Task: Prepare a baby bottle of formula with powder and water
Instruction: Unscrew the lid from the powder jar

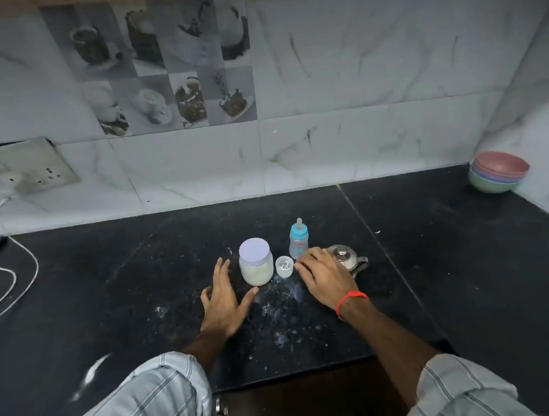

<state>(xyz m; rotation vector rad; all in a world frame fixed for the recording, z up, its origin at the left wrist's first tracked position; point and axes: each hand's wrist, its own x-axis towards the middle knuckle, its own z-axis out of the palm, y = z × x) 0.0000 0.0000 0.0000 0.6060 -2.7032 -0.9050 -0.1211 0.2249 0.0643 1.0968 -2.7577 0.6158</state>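
Note:
A clear jar of white powder [256, 265] with a pale lilac lid stands on the black counter [144, 276]. To its right sits a small white cup [284, 266], and behind that a baby bottle [298, 242] with a blue collar and teat, upright and capped. A small steel kettle [347, 258] stands to the right. My left hand [223, 299] lies flat on the counter just left of the jar, fingers spread, holding nothing. My right hand [322, 276] hovers palm down between the cup and the kettle, partly covering the kettle; its fingers hold nothing.
Spilled white powder [280, 305] dusts the counter in front of the jar. Stacked coloured bowls [498, 172] sit in the far right corner. A white cable [21, 275] runs from a wall socket [29, 174] at the left. The counter's front edge [305, 373] lies near my sleeves.

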